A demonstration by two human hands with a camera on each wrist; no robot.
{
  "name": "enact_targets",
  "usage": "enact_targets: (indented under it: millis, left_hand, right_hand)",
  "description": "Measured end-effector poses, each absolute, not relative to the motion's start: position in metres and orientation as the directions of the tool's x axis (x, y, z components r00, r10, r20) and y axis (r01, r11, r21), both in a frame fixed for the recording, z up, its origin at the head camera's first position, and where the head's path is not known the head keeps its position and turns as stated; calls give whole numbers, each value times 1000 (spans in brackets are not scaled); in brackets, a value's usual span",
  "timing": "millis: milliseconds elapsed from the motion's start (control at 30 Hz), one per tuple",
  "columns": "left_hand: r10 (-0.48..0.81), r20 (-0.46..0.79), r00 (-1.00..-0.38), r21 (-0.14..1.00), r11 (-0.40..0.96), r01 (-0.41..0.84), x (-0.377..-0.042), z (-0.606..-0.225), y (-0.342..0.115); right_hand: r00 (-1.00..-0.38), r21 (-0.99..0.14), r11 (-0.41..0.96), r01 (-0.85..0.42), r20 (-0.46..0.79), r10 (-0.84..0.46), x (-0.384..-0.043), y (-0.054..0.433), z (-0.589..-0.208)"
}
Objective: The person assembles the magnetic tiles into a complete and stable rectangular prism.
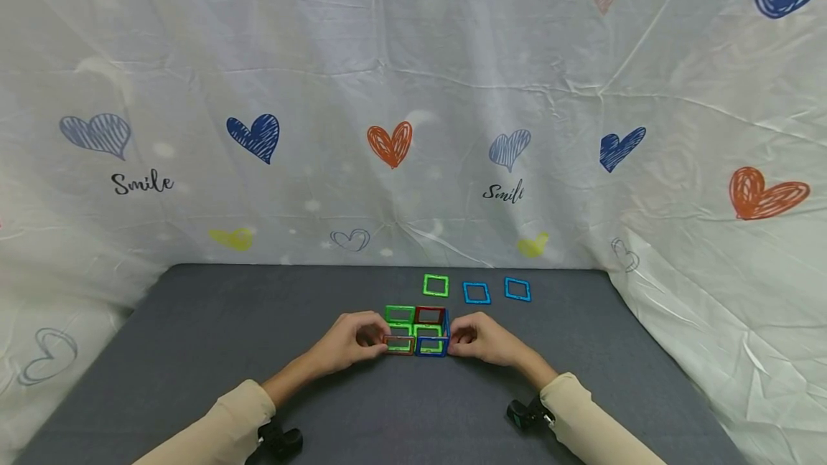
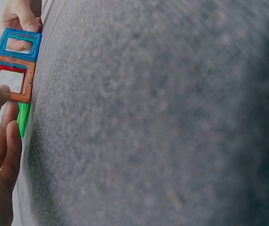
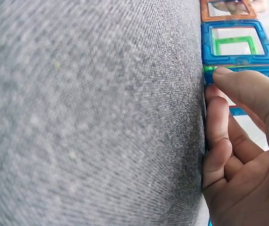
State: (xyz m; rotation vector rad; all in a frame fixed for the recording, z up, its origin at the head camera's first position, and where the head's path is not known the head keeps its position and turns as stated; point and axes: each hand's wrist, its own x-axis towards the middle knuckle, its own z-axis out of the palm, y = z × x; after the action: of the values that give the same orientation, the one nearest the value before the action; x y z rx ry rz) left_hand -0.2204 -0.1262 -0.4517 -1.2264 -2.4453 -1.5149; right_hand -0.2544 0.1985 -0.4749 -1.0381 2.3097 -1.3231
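A low box of square magnetic tiles [image 1: 415, 336] stands on the table. Its front wall has an orange tile [image 2: 29, 81] beside a blue tile [image 3: 239, 60]; green and red tiles show behind them, and lime green ones inside. My left hand [image 1: 354, 341] grips the left end, with the thumb at the orange tile's edge and the fingers by a green tile [image 2: 24, 117]. At the right end my right hand [image 1: 486, 339] holds a blue side tile [image 3: 256, 73], thumb on its edge and fingers bent along it. Some fingertips are hidden behind the frames.
Behind the box lie three loose square tiles: a green one [image 1: 424, 285], a blue one [image 1: 466, 293] and another blue one [image 1: 507, 288]. They rest on a dark grey tabletop [image 1: 413, 422]. A white curtain printed with hearts [image 1: 426, 199] hangs at its far edge.
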Motion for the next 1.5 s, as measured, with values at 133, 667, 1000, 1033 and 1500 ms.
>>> enact_targets:
  millis: [133, 667, 1000, 1033, 1500]
  left_hand:
    - [605, 387, -696, 751, 231, 619, -220, -451, -125]
    - [617, 368, -695, 752, 242, 613, -242, -488, -134]
    - [613, 332, -718, 766, 269, 584, -242, -485, -145]
    - [610, 329, -721, 766, 274, 581, -243, -485, -147]
    - [563, 342, -753, 732, 343, 589, -260, -471, -171]
  right_hand:
    - [-703, -834, 324, -446, 103, -703, -254, 198, -475]
    - [-701, -837, 311, -449, 114, -704, -256, 198, -477]
    - [-696, -831, 319, -455, 109, -710, -255, 198, -473]
    - [-696, -831, 319, -456, 109, -710, -255, 198, -473]
    - [-695, -831, 324, -453, 102, -712, -255, 198, -474]
